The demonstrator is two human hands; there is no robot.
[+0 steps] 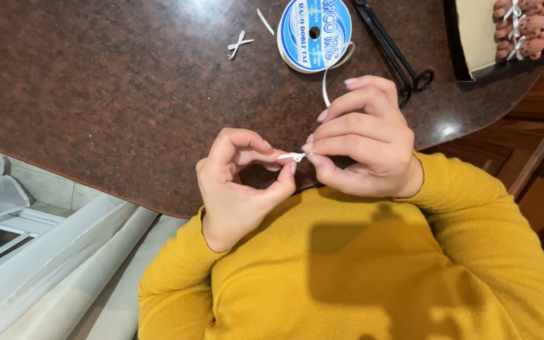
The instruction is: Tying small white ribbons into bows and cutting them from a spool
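My left hand (240, 186) and my right hand (363, 141) meet over the near edge of a dark brown stone counter (96, 94). Together their fingertips pinch a small piece of thin white ribbon (292, 156). A strand of the same ribbon (327, 82) runs from behind my right hand up to a round blue-and-white ribbon spool (314, 31) lying flat on the counter. Both arms wear yellow sleeves.
A finished small white ribbon bow (239, 44) and a short ribbon scrap (264, 21) lie left of the spool. Black scissors (398, 53) rest right of it. At the top right a tray (467, 38) holds several brown figures with white bows (530, 28).
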